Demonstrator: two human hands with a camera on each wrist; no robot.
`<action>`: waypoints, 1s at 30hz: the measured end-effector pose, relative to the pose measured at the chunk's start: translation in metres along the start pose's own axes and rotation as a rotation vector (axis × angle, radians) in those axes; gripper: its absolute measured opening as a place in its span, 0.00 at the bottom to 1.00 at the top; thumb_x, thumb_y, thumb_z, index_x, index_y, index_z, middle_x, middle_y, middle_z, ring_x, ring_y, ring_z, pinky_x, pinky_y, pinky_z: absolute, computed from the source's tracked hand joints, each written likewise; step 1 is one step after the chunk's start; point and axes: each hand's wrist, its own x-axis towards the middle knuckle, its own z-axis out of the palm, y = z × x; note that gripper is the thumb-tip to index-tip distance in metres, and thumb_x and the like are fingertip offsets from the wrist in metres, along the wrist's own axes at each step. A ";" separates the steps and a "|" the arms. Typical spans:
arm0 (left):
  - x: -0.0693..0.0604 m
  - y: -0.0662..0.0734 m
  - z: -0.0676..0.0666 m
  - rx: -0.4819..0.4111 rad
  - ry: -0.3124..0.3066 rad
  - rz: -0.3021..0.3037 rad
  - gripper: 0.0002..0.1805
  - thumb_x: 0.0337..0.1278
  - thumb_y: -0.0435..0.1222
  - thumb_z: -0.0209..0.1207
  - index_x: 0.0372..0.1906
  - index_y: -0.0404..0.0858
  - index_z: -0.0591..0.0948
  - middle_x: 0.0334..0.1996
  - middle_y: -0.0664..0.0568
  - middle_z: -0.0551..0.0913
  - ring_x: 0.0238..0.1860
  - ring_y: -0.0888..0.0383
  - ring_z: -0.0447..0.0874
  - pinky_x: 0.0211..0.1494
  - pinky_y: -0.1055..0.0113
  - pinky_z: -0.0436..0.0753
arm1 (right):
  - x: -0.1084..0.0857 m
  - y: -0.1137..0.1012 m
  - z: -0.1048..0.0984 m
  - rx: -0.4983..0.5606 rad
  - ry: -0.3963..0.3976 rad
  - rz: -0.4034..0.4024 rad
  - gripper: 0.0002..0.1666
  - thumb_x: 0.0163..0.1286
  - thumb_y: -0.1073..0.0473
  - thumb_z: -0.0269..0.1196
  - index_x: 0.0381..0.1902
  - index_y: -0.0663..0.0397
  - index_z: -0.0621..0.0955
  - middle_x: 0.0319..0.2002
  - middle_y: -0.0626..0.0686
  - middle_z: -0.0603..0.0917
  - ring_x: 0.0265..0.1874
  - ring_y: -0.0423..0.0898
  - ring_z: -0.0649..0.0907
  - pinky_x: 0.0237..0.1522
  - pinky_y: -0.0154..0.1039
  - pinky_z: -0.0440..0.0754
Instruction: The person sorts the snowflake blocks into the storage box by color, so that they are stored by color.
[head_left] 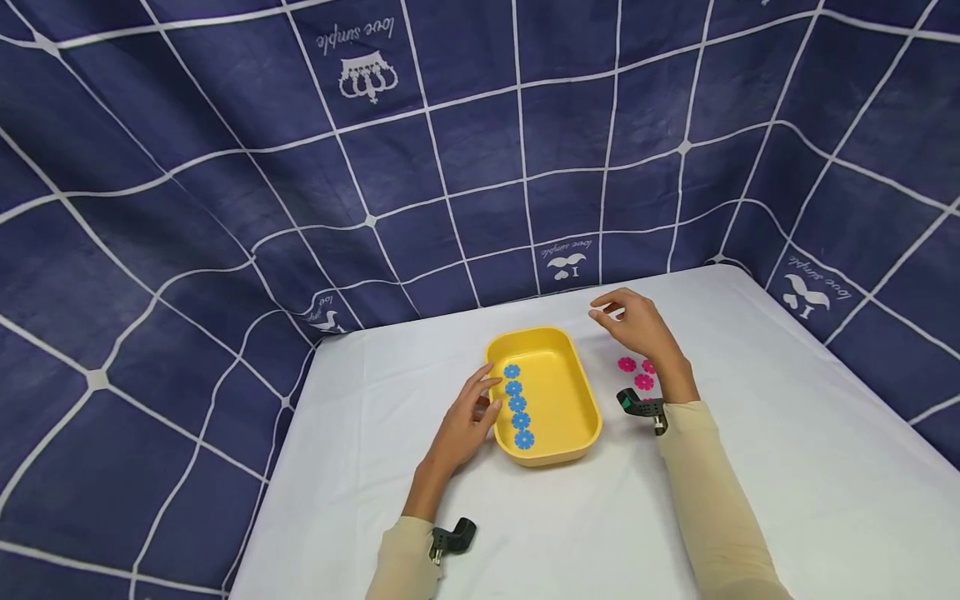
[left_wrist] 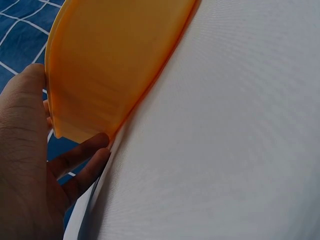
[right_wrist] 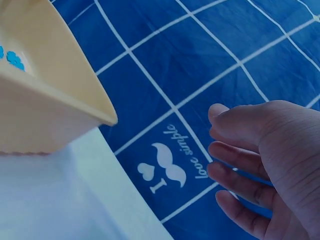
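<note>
Along the left side inside the yellow tray [head_left: 555, 408] lies a column of several blue flower pieces [head_left: 517, 403]. My left hand [head_left: 460, 429] touches the tray's left side with spread, lightly bent fingers; in the left wrist view this hand [left_wrist: 30, 145] is against the tray wall [left_wrist: 110, 65]. My right hand [head_left: 639, 325] is raised beyond the tray's right side, fingers loosely bent, with nothing seen in it. The right wrist view shows this hand [right_wrist: 270, 160] apart from the tray [right_wrist: 65, 100]. Pink flower pieces [head_left: 643, 382] lie below it, partly hidden by the right forearm.
A white cloth [head_left: 360, 467] covers the table. Blue curtains with white lines [head_left: 465, 150] stand behind it and at both sides. A small dark camera [head_left: 453, 537] is strapped to the left wrist and another [head_left: 641, 406] to the right wrist.
</note>
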 end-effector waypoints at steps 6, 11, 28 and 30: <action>0.000 0.000 -0.002 0.006 0.006 0.001 0.26 0.84 0.50 0.54 0.78 0.48 0.74 0.84 0.70 0.57 0.54 0.59 0.84 0.56 0.62 0.89 | -0.003 0.007 -0.008 -0.008 0.014 0.032 0.21 0.79 0.55 0.67 0.59 0.65 0.86 0.60 0.66 0.84 0.58 0.65 0.84 0.63 0.63 0.83; 0.000 -0.001 0.000 0.004 0.010 0.015 0.27 0.84 0.50 0.54 0.77 0.46 0.74 0.84 0.68 0.58 0.54 0.59 0.85 0.55 0.61 0.89 | -0.005 0.013 -0.014 -0.034 0.018 0.066 0.21 0.79 0.55 0.67 0.60 0.65 0.86 0.61 0.67 0.84 0.58 0.65 0.83 0.63 0.63 0.83; 0.000 -0.002 0.001 -0.012 -0.001 0.015 0.26 0.84 0.50 0.54 0.77 0.46 0.74 0.84 0.68 0.58 0.54 0.58 0.85 0.55 0.61 0.89 | -0.015 0.029 -0.016 -0.066 -0.075 0.206 0.24 0.78 0.52 0.68 0.64 0.62 0.85 0.64 0.66 0.81 0.61 0.65 0.80 0.61 0.62 0.85; 0.001 -0.002 0.001 -0.011 0.002 0.011 0.26 0.84 0.50 0.54 0.77 0.47 0.74 0.84 0.69 0.58 0.54 0.58 0.84 0.55 0.61 0.89 | -0.015 0.033 -0.016 -0.068 -0.095 0.219 0.25 0.78 0.52 0.68 0.64 0.62 0.85 0.64 0.66 0.81 0.61 0.65 0.80 0.60 0.61 0.85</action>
